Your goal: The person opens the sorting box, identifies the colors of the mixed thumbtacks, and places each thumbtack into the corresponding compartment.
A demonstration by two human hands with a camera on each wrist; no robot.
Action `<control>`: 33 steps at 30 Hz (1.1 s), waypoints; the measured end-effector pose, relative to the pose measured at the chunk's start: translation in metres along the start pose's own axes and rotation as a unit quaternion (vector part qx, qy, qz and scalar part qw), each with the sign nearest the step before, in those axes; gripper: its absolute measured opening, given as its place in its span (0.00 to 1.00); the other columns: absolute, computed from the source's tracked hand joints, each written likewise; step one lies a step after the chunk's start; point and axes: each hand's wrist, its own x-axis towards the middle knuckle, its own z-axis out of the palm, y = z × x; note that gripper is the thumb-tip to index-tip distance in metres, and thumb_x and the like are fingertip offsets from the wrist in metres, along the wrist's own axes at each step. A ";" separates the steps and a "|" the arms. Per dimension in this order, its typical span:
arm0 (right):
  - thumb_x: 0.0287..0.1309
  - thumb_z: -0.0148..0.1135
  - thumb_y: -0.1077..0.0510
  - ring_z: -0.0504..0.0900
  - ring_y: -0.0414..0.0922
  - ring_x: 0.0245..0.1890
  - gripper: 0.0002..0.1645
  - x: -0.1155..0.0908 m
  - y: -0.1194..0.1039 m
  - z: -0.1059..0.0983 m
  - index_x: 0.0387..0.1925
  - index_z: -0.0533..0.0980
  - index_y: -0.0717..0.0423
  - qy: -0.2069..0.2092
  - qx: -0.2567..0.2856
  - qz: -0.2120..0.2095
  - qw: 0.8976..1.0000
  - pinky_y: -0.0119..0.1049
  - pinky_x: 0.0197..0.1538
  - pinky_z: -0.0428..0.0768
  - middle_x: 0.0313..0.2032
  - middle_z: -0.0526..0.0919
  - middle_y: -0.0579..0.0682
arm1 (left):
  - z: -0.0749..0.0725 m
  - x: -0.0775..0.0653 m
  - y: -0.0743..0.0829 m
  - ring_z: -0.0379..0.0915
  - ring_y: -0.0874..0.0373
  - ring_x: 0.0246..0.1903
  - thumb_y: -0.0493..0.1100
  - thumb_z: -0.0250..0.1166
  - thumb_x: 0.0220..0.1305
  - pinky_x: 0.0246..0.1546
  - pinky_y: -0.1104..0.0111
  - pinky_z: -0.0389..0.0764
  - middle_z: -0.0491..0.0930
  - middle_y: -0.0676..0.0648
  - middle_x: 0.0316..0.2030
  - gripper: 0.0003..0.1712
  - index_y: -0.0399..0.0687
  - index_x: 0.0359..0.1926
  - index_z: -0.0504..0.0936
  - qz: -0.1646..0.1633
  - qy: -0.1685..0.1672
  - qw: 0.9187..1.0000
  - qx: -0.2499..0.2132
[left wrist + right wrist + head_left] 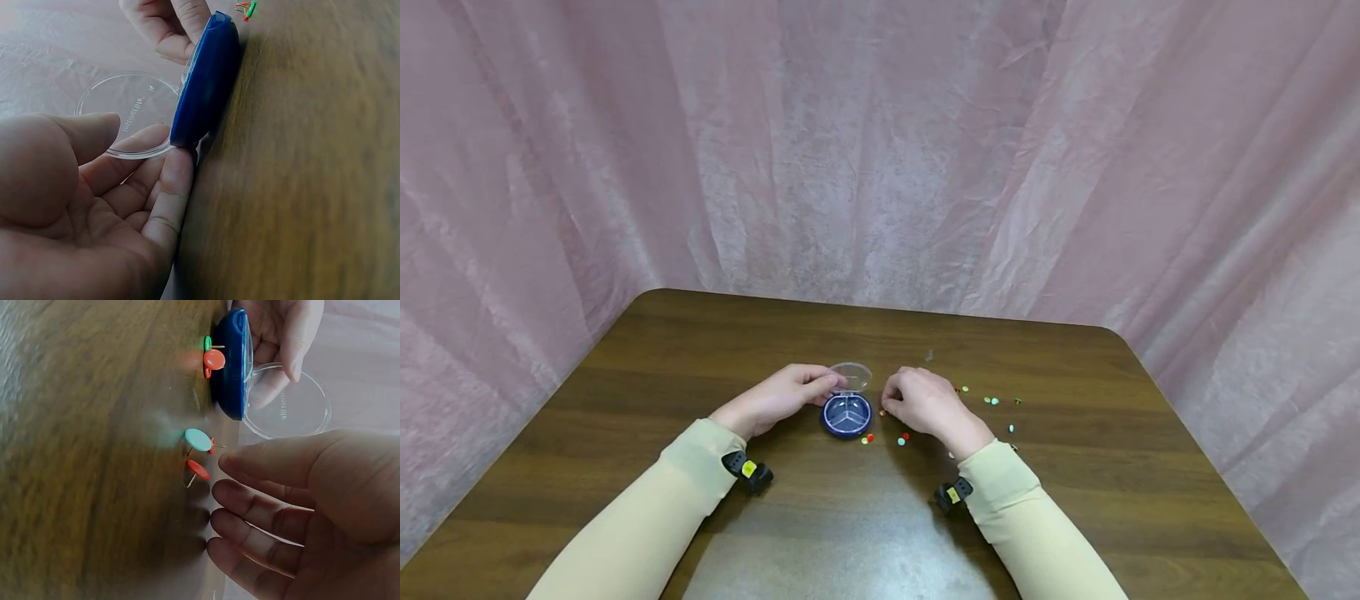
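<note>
A round blue three-compartment case (pixel 847 416) rests on the table, its hinged clear lid (pixel 853 376) raised. My left hand (pixel 790 394) holds the lid's left side, thumb on one face and fingers behind it; fingertips also touch the blue base (pixel 209 81). Right of the case, my right hand (pixel 922 402) reaches down to the tabletop, fingers slightly bent. Beside its fingertips lies an orange thumbtack (pixel 882 412). In the right wrist view, a turquoise thumbtack (pixel 198 440) and a red thumbtack (pixel 199 469) lie near the thumb and fingers; no tack is visible between them.
Red and yellow-green thumbtacks (pixel 868 438) lie against the case's lower right side. More tacks (pixel 991 401) are scattered to the right of my right hand. The brown wooden table (pixel 700 350) ends at a pink curtain (pixel 865 150).
</note>
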 end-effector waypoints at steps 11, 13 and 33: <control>0.52 0.71 0.49 0.74 0.39 0.30 0.06 0.001 -0.003 0.001 0.24 0.80 0.36 -0.015 -0.003 0.006 1.000 0.35 0.31 0.72 0.28 0.76 0.36 | -0.001 -0.001 0.002 0.76 0.53 0.54 0.51 0.53 0.77 0.56 0.62 0.75 0.81 0.48 0.55 0.22 0.43 0.60 0.80 -0.006 -0.003 1.000 0.003; 0.52 0.71 0.50 0.74 0.39 0.31 0.07 0.001 -0.003 0.002 0.23 0.80 0.36 -0.015 -0.008 0.004 1.000 0.35 0.32 0.72 0.28 0.75 0.36 | -0.002 -0.001 0.002 0.76 0.54 0.54 0.51 0.53 0.77 0.56 0.62 0.75 0.81 0.48 0.55 0.22 0.43 0.59 0.81 -0.008 -0.002 1.000 0.003; 0.57 0.68 0.49 0.78 0.39 0.34 0.03 0.000 0.001 -0.018 0.28 0.84 0.39 -0.016 0.156 0.009 0.988 0.34 0.40 0.75 0.30 0.81 0.34 | -0.001 0.000 -0.001 0.76 0.53 0.54 0.50 0.53 0.77 0.56 0.61 0.75 0.81 0.48 0.55 0.22 0.41 0.59 0.80 0.002 -0.005 1.000 0.006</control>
